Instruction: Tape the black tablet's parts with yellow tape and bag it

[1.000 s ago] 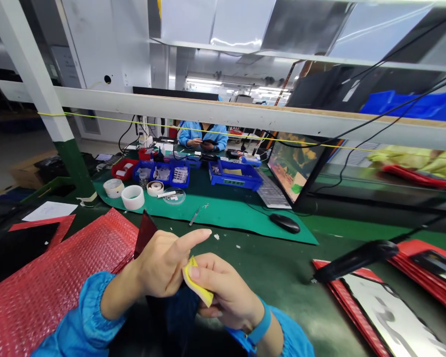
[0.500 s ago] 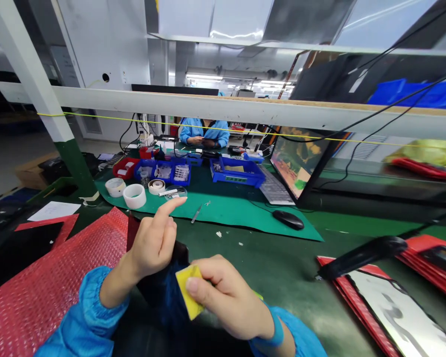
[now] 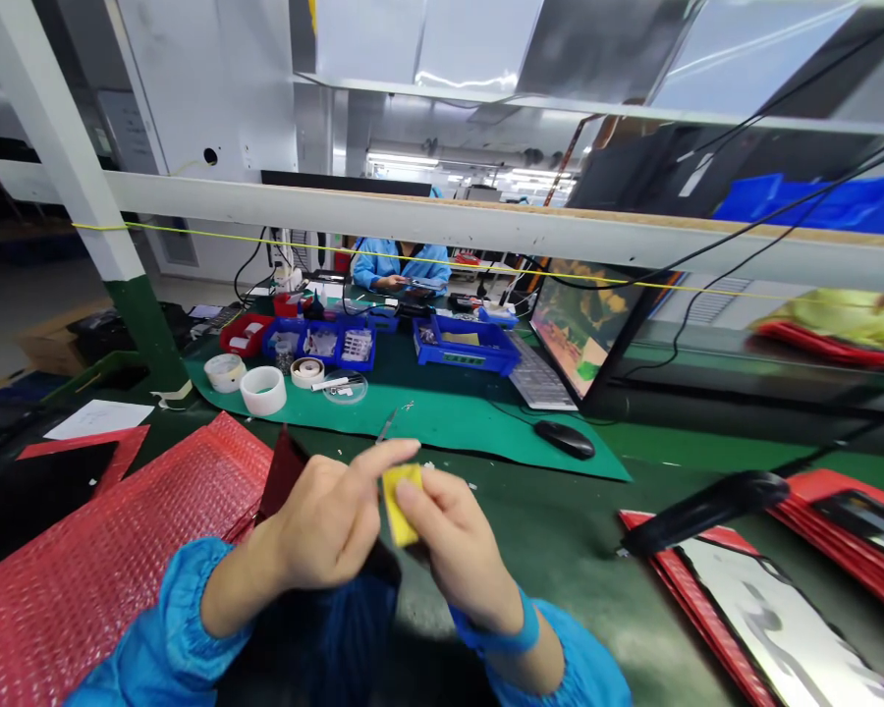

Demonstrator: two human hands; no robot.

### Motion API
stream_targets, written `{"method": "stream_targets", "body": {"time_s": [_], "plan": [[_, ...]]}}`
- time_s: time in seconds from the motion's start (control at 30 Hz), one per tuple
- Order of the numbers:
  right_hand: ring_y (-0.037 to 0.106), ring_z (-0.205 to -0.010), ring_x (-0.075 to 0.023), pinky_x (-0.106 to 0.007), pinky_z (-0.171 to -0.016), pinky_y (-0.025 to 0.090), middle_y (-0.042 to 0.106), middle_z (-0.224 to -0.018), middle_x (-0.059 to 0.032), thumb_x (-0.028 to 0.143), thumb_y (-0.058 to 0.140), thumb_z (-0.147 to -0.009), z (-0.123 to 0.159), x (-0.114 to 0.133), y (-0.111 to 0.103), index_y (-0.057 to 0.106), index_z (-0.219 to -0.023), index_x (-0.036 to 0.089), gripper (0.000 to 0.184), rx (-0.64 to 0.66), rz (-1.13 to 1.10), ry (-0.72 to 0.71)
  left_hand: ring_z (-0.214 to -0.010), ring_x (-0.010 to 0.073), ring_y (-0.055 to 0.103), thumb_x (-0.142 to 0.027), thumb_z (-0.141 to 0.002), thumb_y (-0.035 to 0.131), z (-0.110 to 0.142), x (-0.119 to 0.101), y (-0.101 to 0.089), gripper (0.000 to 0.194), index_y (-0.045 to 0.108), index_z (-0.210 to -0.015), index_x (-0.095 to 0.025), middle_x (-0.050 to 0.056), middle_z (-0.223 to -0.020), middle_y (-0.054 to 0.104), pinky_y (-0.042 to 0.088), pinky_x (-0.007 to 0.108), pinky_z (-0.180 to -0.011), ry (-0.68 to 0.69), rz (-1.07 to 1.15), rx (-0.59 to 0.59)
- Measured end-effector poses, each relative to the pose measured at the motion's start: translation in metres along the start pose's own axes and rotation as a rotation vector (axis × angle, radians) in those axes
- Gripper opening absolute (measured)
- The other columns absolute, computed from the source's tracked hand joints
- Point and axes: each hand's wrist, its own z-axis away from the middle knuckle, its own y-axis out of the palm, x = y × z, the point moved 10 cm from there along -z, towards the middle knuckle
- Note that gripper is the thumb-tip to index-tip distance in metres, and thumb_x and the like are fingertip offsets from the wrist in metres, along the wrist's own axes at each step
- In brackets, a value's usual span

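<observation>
My left hand (image 3: 325, 520) has its index finger stretched out to the right, with the other fingers curled in. It appears to grip a thin, dark glossy panel (image 3: 284, 471) tilted behind and below it. Most of the panel is hidden by my hand or lost in dark reflections. My right hand (image 3: 461, 545) pinches a small yellow square pad (image 3: 402, 506) between thumb and fingers. The pad is close to the left index fingertip, just over the panel's right edge; I cannot tell whether they touch.
Red bubble wrap (image 3: 125, 530) lies at left. Tape rolls (image 3: 263, 391), tweezers (image 3: 388, 422), blue bins (image 3: 464, 346) and a mouse (image 3: 566, 439) sit on a green mat (image 3: 442, 417). A black electric screwdriver (image 3: 707, 511) hangs over a panel (image 3: 773, 619) at right. A co-worker (image 3: 402, 265) sits opposite.
My left hand and the panel swung up and left, then came back right. My right hand drew down and apart with the yellow pad, then rose back beside the left index finger.
</observation>
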Motion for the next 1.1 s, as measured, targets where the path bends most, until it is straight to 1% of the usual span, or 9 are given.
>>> {"method": "stream_targets", "body": {"time_s": [0.07, 0.2, 0.3, 0.43, 0.6, 0.77, 0.93, 1.0, 1.1], "plan": [[0.03, -0.05, -0.0106, -0.023, -0.046, 0.03, 0.033, -0.061, 0.0067, 0.072, 0.021, -0.109, -0.008, -0.009, -0.006, 0.044, -0.075, 0.023, 0.063, 0.002, 0.072, 0.052, -0.048, 0.0137, 0.057, -0.013, -0.103, 0.037, 0.002, -0.002, -0.001, 0.054, 0.035, -0.157, -0.017, -0.007, -0.064, 0.059, 0.045, 0.027, -0.058, -0.002, 0.011, -0.008], [0.046, -0.057, -0.0129, -0.026, -0.059, 0.038, 0.051, -0.06, 0.0024, 0.056, 0.06, -0.102, -0.016, -0.022, -0.017, 0.055, -0.068, 0.02, 0.05, 0.084, 0.346, 0.111, -0.04, 0.0131, 0.048, -0.019, -0.109, 0.039, 0.006, 0.039, -0.014, 0.043, 0.042, -0.152, -0.016, -0.012, -0.053, 0.044, 0.035, 0.025, -0.048, -0.389, -0.026, -0.107], [0.06, -0.067, -0.0204, -0.032, -0.069, 0.043, 0.061, -0.065, -0.0038, 0.036, 0.073, -0.094, -0.016, -0.032, -0.043, 0.059, -0.068, 0.019, 0.034, -0.01, 0.575, 0.175, -0.037, 0.0144, 0.048, -0.026, -0.11, 0.044, 0.005, 0.054, -0.02, 0.033, 0.053, -0.14, -0.016, -0.013, -0.049, 0.041, 0.03, 0.025, -0.046, -0.526, -0.135, -0.116], [0.071, -0.097, -0.0286, -0.038, -0.087, 0.051, 0.076, -0.099, -0.0138, 0.035, 0.058, -0.104, -0.01, -0.022, -0.064, 0.072, -0.103, 0.018, 0.022, -0.15, 0.695, 0.176, -0.035, 0.0154, 0.05, -0.026, -0.109, 0.044, 0.004, 0.055, -0.022, 0.025, 0.059, -0.127, -0.018, -0.012, -0.049, 0.044, 0.028, 0.026, -0.046, -0.561, -0.187, -0.128], [0.073, -0.108, -0.0226, -0.034, -0.098, 0.055, 0.078, -0.121, -0.008, 0.047, 0.056, -0.107, 0.009, 0.019, -0.03, 0.067, -0.135, 0.023, 0.039, -0.05, 0.458, -0.062, -0.04, 0.0167, 0.058, -0.025, -0.109, 0.044, 0.007, 0.055, -0.022, 0.023, 0.061, -0.122, -0.02, -0.007, -0.056, 0.058, 0.032, 0.027, -0.048, -0.581, -0.228, -0.152], [0.072, -0.094, -0.0216, -0.031, -0.085, 0.055, 0.078, -0.107, -0.0074, 0.033, 0.055, -0.109, 0.021, 0.031, -0.025, 0.071, -0.116, 0.022, 0.021, -0.145, 0.399, -0.135, -0.057, 0.0178, 0.072, -0.027, -0.111, 0.04, 0.007, 0.044, -0.022, 0.025, 0.064, -0.115, -0.022, -0.003, -0.07, 0.072, 0.042, 0.026, -0.052, -0.545, -0.192, -0.103], [0.065, -0.083, -0.0192, -0.032, -0.083, 0.049, 0.071, -0.093, -0.0046, 0.03, 0.048, -0.112, 0.021, 0.043, -0.036, 0.069, -0.11, 0.022, 0.022, -0.155, 0.462, -0.212, -0.102, 0.0173, 0.078, -0.028, -0.109, 0.053, 0.01, 0.022, -0.003, 0.024, 0.067, -0.128, -0.029, 0.0, -0.118, 0.08, 0.058, 0.024, -0.088, -0.473, 0.109, 0.141], [0.063, -0.078, -0.0182, -0.03, -0.076, 0.046, 0.069, -0.088, -0.0035, 0.03, 0.049, -0.112, 0.023, 0.048, -0.036, 0.069, -0.106, 0.022, 0.023, -0.133, 0.476, -0.207, -0.1, 0.017, 0.078, -0.028, -0.108, 0.055, 0.015, 0.018, 0.002, 0.026, 0.068, -0.131, -0.03, 0.0, -0.117, 0.081, 0.059, 0.023, -0.087, -0.49, 0.209, 0.182], [0.061, -0.072, -0.0167, -0.029, -0.068, 0.042, 0.069, -0.082, -0.0019, 0.031, 0.049, -0.112, 0.027, 0.053, -0.034, 0.068, -0.098, 0.022, 0.025, -0.113, 0.44, -0.195, -0.077, 0.0159, 0.076, -0.032, -0.108, 0.056, 0.022, 0.016, 0.005, 0.026, 0.07, -0.13, -0.028, 0.0, -0.094, 0.081, 0.058, 0.02, -0.065, -0.546, 0.326, 0.164]]}}
